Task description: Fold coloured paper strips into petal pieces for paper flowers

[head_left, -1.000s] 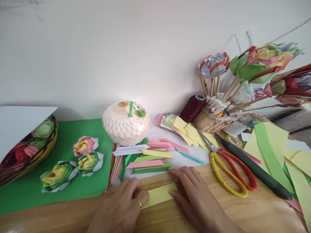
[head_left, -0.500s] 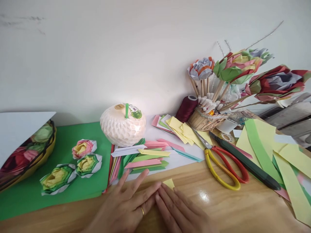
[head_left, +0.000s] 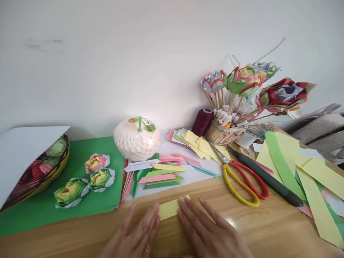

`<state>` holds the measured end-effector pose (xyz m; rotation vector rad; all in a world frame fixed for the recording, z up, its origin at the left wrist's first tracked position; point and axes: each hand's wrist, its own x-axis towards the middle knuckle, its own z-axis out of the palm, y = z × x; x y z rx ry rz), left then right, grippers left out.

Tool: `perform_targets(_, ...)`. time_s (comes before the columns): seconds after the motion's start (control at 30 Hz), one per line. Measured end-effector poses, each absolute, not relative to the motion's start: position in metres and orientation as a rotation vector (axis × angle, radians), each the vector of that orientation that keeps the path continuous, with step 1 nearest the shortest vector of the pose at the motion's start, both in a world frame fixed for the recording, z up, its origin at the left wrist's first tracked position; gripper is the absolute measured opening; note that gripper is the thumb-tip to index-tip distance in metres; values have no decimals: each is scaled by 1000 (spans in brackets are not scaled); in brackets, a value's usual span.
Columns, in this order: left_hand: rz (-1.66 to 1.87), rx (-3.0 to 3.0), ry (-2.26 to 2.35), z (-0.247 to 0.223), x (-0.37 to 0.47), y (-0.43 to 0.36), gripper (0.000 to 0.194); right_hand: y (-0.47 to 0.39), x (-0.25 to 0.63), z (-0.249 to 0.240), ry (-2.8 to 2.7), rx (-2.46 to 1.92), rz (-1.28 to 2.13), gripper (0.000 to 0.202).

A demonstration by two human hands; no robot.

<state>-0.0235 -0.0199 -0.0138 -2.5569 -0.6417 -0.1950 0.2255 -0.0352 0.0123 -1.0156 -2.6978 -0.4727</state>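
Note:
A small yellow paper strip (head_left: pixel 169 209) lies flat on the wooden table between my hands. My left hand (head_left: pixel 135 231) rests at its left end, fingers stretched and the ring showing low on one finger. Over the strip's right end, my right hand (head_left: pixel 208 227) presses with flat, extended fingers that hide part of it. Just beyond are several folded paper strips (head_left: pixel 163 175) in pink, green, white and yellow, on a white sheet. To the right lie scissors (head_left: pixel 240 182) with one yellow and one red handle, beside a dark green cutter (head_left: pixel 271 181).
Three paper flowers (head_left: pixel 72 192) sit on green paper (head_left: pixel 77 145), near a covered basket (head_left: pixel 57 170). A white netted fruit (head_left: pixel 137 141) stands by the wall. Farther right are a maroon thread spool (head_left: pixel 202 122), a wooden pot (head_left: pixel 223 133) of paper flowers, and yellow paper cuttings (head_left: pixel 311 193).
My hands, touching at the fingertips before, have moved apart, the left one leftward and the right slightly rightward. More of the yellow strip shows between them. The view has shifted a little.

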Motion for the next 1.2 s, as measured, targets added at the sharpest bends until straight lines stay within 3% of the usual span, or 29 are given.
perform_targets(0.23, -329, -2601, -666, -10, -25, -21, 39, -37, 233, 7, -2508, -1342, -550, 51)
perform_targets(0.5, -623, -2597, -614, -8, -9, -9, 39, -42, 215, 0, -2438, -1237, -347, 45)
perform_targets(0.6, -569, -2638, -674, -14, -11, -8, 39, -39, 211, 1, -2542, -1201, -283, 47)
perform_targets(0.77, -473, -2641, -629, -14, -14, -10, 41, -37, 203, 1, -2550, -1288, -92, 69)
perform_targets(1.03, -455, -2611, -655, -20, -18, -15, 43, -34, 229, 11, -2595, -1305, -256, 66)
perform_targets(1.2, -430, -2615, -784, -27, -21, -21, 41, -34, 243, 1, -2635, -1270, -260, 75)
